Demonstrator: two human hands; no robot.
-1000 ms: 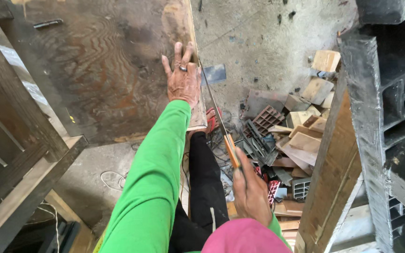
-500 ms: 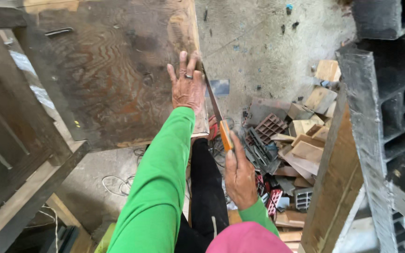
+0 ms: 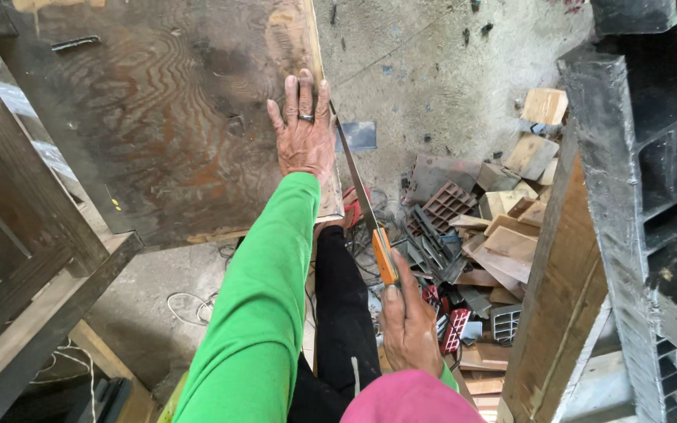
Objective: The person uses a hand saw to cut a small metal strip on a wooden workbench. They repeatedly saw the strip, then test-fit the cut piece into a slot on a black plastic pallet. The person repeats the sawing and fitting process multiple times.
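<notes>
In the head view the left hand (image 3: pixel 304 135) lies flat, fingers spread, on the plywood board (image 3: pixel 182 110) in the upper left of the frame, gripping nothing, while the right hand (image 3: pixel 409 329) at lower centre is clenched on the orange handle of the saw (image 3: pixel 362 200), whose blade runs up along the board's right edge. To cut well, I judge the flat palm should press firmly and keep clear of the blade – long, even strokes, with the blade kept in line with the edge.

Brown plywood sheet (image 3: pixel 174 117) with dark wavy grain; a bright green sleeve (image 3: pixel 264 298) lies across its near edge. Beside the sheet's right edge, a saw (image 3: pixel 362 200) with grey blade and orange handle; beyond, grey speckled concrete floor (image 3: pixel 448 70).
</notes>
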